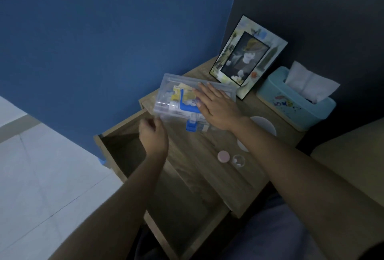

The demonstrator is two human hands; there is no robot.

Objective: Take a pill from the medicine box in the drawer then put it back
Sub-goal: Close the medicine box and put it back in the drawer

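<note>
Medicine box (182, 98): clear rigid plastic, rectangular, blue latch at 6 o'clock, long axis 9-to-3. My right hand (218, 106) lies flat on its lid, fingers (202, 91) spread; left hand (153, 133) fingers curled at its corner, grip unclear.

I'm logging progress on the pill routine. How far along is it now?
Done: the drawer is open and the clear medicine box is out on the nightstand; a small pill bottle stands open beside its pink cap. In hand: the right hand lies flat on the box lid, the left hand at its corner. Left: capping the bottle, returning the box, shutting the drawer.
</note>
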